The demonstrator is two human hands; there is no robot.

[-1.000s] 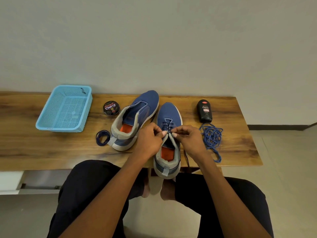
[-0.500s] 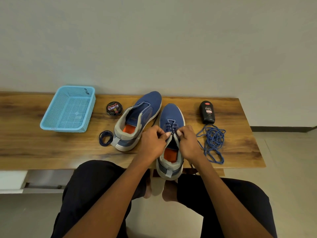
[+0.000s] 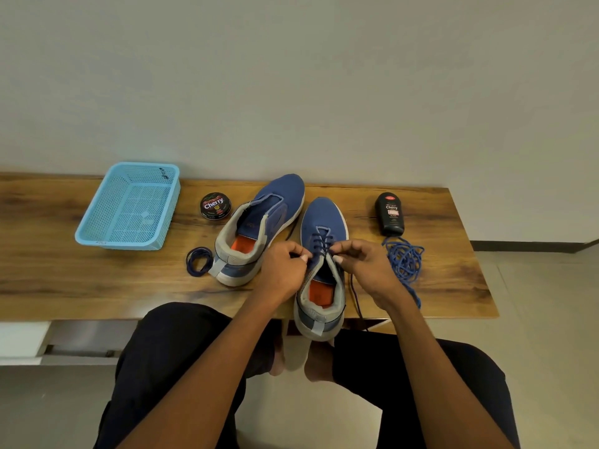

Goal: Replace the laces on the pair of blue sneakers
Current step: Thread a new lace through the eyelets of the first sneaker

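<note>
Under my curled fingers the lace ends are hidden. Between my hands sits the near sneaker (image 3: 322,254), blue with a grey collar, dark lace (image 3: 321,239) crisscrossed partway, heel overhanging the table (image 3: 64,286). My left hand (image 3: 283,270) and right hand (image 3: 366,267) each pinch the lace at the top eyelets.

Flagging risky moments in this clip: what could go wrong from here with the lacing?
1. The laced sneaker has its heel past the table edge; a hard pull might tip it off.
2. The dark lace tail hangs over that edge and could snag.
3. Both hands, left and right, pinch the lace near the top eyelets; either grip could slip.
</note>
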